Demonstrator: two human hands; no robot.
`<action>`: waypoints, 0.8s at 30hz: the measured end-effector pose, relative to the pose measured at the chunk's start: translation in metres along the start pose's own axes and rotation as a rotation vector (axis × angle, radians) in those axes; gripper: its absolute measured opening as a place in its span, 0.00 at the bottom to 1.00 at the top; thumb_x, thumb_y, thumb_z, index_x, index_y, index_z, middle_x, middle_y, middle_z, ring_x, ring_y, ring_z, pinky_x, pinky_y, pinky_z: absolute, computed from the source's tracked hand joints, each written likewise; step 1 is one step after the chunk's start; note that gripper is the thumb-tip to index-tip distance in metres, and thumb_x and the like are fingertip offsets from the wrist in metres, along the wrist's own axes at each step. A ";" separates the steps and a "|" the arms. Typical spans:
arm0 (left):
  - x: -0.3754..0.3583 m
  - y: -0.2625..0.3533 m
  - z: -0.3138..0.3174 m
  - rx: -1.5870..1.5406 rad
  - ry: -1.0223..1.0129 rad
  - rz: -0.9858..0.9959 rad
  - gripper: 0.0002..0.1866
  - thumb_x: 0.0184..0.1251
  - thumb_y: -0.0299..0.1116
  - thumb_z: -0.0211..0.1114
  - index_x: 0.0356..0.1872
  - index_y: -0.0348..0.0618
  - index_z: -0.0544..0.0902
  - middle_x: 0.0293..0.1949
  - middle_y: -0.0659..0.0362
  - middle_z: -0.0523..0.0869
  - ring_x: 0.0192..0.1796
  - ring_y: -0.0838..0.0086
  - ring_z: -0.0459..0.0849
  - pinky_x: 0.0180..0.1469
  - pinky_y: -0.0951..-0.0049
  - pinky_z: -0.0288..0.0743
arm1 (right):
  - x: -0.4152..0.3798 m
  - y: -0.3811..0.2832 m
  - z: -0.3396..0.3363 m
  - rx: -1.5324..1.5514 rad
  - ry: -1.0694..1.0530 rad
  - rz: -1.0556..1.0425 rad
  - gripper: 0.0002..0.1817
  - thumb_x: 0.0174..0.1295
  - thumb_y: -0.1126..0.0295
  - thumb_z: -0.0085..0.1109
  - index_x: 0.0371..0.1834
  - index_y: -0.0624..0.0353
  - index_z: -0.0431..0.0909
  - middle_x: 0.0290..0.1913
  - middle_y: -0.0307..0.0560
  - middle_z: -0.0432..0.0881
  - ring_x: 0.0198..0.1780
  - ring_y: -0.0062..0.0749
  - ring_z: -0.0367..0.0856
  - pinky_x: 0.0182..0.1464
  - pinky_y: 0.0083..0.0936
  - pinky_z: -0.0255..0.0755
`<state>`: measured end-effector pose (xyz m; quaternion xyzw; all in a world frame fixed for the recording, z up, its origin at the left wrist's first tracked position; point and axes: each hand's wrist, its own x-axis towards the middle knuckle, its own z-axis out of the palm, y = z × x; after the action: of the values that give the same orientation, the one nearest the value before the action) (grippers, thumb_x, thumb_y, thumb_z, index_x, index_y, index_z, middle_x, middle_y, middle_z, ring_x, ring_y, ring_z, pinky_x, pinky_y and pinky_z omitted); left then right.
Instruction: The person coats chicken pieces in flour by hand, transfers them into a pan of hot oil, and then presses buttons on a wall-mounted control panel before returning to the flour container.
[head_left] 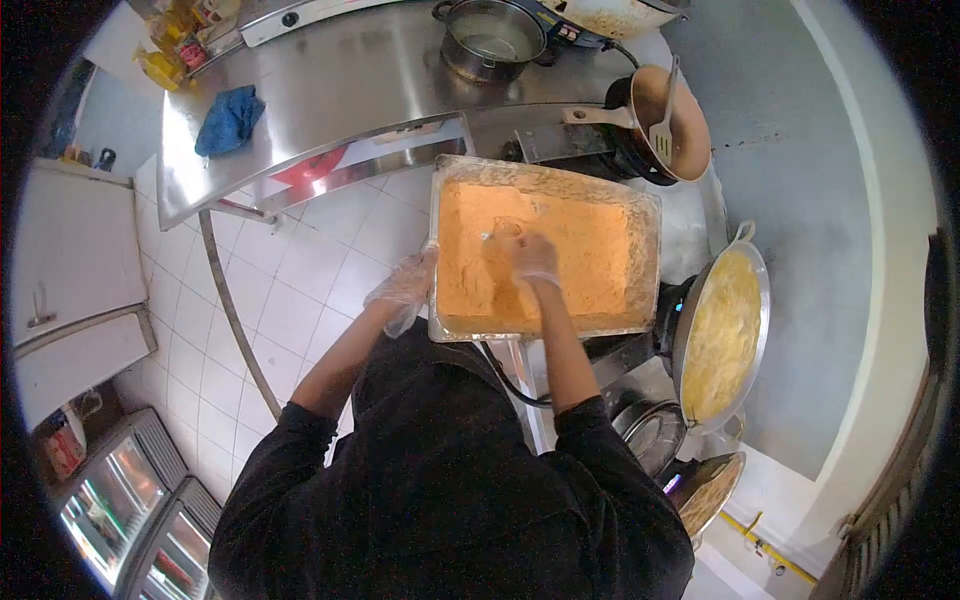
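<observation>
A large rectangular tray (648, 270) holds a layer of orange powder (590, 225). My left hand (408, 280), in a clear plastic glove, has its fingers at the tray's left rim. Over the middle of the powder is my right hand (535, 257), also gloved and blurred by motion, its fingers curled together. What it holds, if anything, is too small to make out. Just left of it the powder has a darker hollow.
A wok of bubbling yellow oil (722, 335) is right of the tray. Above it are a pan with a spatula (680, 120) and a steel pot (492, 40). A blue cloth (230, 121) lies on the steel counter (340, 75). Another pan (710, 493) stands lower right.
</observation>
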<state>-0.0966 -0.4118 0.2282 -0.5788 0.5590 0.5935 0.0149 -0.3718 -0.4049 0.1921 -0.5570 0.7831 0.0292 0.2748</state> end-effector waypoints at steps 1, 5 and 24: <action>0.000 -0.001 0.001 -0.002 0.004 -0.017 0.41 0.77 0.62 0.29 0.70 0.35 0.68 0.67 0.32 0.69 0.71 0.39 0.66 0.74 0.50 0.56 | -0.001 -0.015 0.017 0.024 -0.033 0.019 0.28 0.58 0.47 0.61 0.53 0.58 0.81 0.50 0.64 0.83 0.54 0.57 0.82 0.54 0.45 0.76; -0.003 0.002 -0.001 0.009 0.011 0.008 0.40 0.77 0.62 0.29 0.71 0.40 0.69 0.68 0.34 0.69 0.71 0.40 0.66 0.74 0.51 0.56 | -0.004 -0.072 0.057 -0.195 -0.040 -0.137 0.29 0.52 0.49 0.67 0.52 0.56 0.83 0.51 0.59 0.84 0.54 0.54 0.83 0.56 0.42 0.76; 0.001 -0.005 0.001 -0.125 0.012 -0.012 0.42 0.75 0.64 0.34 0.68 0.35 0.72 0.66 0.34 0.72 0.71 0.41 0.68 0.73 0.51 0.58 | 0.032 0.000 0.083 -0.774 0.416 -0.423 0.18 0.64 0.69 0.52 0.54 0.68 0.77 0.45 0.57 0.85 0.50 0.45 0.83 0.50 0.37 0.77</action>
<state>-0.0941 -0.4100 0.2243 -0.5855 0.5174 0.6238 -0.0212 -0.3465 -0.4028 0.1071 -0.7592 0.6228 0.1499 -0.1152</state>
